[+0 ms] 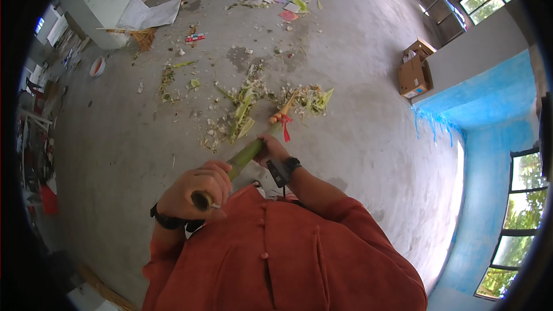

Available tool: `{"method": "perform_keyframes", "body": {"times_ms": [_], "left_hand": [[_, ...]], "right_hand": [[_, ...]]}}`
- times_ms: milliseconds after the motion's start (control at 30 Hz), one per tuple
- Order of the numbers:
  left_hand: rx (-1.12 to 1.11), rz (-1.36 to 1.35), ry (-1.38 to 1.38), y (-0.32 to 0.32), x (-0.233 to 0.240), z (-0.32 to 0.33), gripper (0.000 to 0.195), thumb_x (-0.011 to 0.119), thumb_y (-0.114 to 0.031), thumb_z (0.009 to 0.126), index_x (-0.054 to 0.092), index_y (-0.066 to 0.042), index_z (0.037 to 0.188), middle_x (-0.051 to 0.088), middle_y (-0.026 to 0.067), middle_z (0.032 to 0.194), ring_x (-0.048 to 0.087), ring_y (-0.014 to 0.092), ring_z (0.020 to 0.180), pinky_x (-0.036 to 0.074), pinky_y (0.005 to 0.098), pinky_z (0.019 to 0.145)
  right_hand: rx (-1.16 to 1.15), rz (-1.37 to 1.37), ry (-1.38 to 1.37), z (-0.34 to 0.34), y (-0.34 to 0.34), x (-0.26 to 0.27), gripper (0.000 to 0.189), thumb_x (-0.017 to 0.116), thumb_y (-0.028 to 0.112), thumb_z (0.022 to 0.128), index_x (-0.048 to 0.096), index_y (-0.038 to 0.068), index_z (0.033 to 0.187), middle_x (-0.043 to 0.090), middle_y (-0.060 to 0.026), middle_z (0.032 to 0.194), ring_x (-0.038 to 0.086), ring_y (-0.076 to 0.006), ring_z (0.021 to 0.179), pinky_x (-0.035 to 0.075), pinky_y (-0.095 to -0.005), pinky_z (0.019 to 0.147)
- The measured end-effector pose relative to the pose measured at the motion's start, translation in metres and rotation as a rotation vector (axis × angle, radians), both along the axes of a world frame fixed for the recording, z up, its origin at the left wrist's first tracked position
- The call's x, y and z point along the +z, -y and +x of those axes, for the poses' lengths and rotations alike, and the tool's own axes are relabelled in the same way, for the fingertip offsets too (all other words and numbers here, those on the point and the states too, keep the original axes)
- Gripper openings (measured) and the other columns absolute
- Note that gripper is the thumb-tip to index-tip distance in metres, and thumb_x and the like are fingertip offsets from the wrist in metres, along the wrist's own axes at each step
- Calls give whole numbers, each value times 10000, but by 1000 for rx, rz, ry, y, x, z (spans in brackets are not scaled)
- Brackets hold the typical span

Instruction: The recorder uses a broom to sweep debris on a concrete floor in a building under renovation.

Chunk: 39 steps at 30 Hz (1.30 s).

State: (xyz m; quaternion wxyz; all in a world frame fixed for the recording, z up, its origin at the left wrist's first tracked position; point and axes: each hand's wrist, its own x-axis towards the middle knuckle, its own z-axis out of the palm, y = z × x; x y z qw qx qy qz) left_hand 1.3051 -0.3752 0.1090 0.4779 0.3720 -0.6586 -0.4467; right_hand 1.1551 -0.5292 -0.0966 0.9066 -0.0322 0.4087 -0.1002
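Both hands grip a green bamboo pole (245, 158), whose hollow end faces up toward the camera. My left hand (201, 188) is wrapped around the upper part near the open end. Farther down the pole, my right hand (271, 149) closes around it. A red strip (286, 128) is tied near the pole's far end, where tan bristles (290, 103) reach toward the litter. Beside that end lie green corn husks (243, 114) and a heap of pale scraps and leaves (313, 98) on the concrete floor.
More husks, papers and scraps (291, 6) are strewn farther off. A straw broom (142, 38) lies by a pillar (93, 4) at the upper left, near a white sheet (151, 14) and a bowl (98, 66). Cardboard boxes (412, 75) stand against the right wall.
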Motion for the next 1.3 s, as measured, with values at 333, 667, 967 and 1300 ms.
{"method": "perform_keyframes", "body": {"times_ms": [333,667,967,1300], "left_hand": [[22,-152,-531,20,-11,20,274,723,-91,603,466,-158,670,507,-39,644,492,148,690,316,399,891],[386,201,-615,116,-46,-15,232,588,-32,652,385,-127,712,430,-8,723,435,144,729,345,400,870],[219,-9,-112,159,41,-69,337,752,-95,564,418,-140,579,480,-31,559,476,145,562,381,359,732],[666,-65,-544,169,30,-49,257,695,-149,668,442,-154,618,441,-28,569,475,155,640,329,379,815]], "right_hand": [[-333,67,37,-9,35,-26,193,481,201,819,434,26,883,534,-103,814,558,-246,773,495,-350,702],[-220,264,-243,-68,86,-86,175,471,134,790,420,-9,878,517,-109,830,564,-245,687,520,-372,625],[85,172,41,-7,168,-24,221,498,227,811,453,27,895,550,-99,815,577,-230,761,502,-366,704],[-41,-58,111,-9,224,-2,221,474,250,810,479,37,866,554,-93,795,567,-233,695,495,-340,632]]}}
